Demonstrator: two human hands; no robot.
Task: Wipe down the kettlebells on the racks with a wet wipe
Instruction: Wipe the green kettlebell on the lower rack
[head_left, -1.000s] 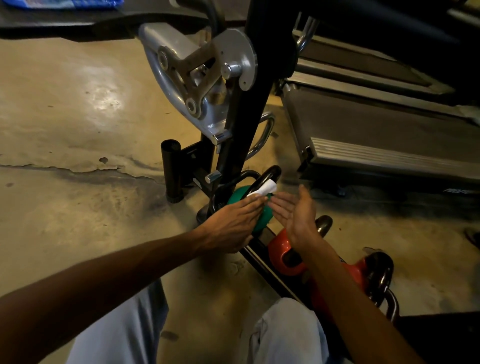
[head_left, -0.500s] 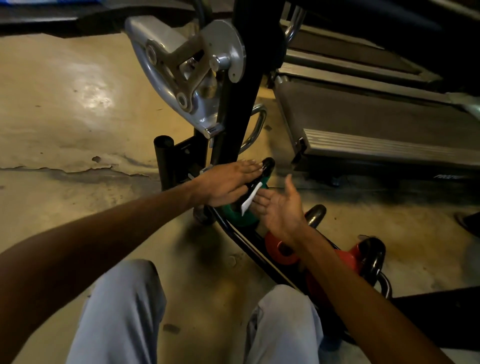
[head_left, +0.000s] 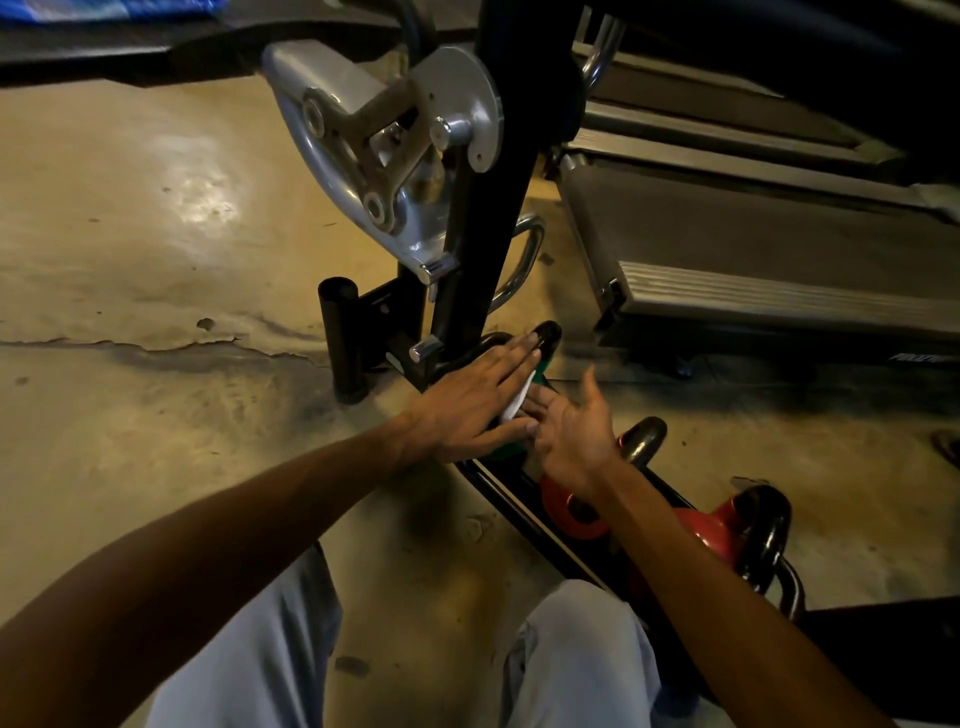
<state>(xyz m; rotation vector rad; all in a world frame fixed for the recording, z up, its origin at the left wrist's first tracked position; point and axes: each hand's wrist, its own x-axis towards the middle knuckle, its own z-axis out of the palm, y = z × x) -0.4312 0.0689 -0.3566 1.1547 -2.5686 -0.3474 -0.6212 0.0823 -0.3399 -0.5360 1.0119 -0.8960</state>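
A green kettlebell (head_left: 540, 370) with a black handle sits at the far end of a low black rack (head_left: 511, 501) on the floor. My left hand (head_left: 467, 400) lies flat on top of it with straight fingers, pressing a white wet wipe (head_left: 517, 402) whose edge shows under the palm. My right hand (head_left: 571, 426) is held open, palm up, just right of the green kettlebell, its fingertips touching the wipe's lower edge. An orange kettlebell (head_left: 569, 506) and a red kettlebell (head_left: 722, 525) stand further along the rack, partly hidden by my right forearm.
A black upright post with a silver pivot bracket (head_left: 395, 150) rises just behind the green kettlebell. A short black tube (head_left: 340, 338) stands to its left. A treadmill deck (head_left: 753, 260) lies at the right. My knees in light trousers (head_left: 576, 660) are at the bottom.
My left hand slid from the green kettlebell's side up over its top toward the handle, taking the wipe under the palm. My right hand moved closer and touches the wipe.
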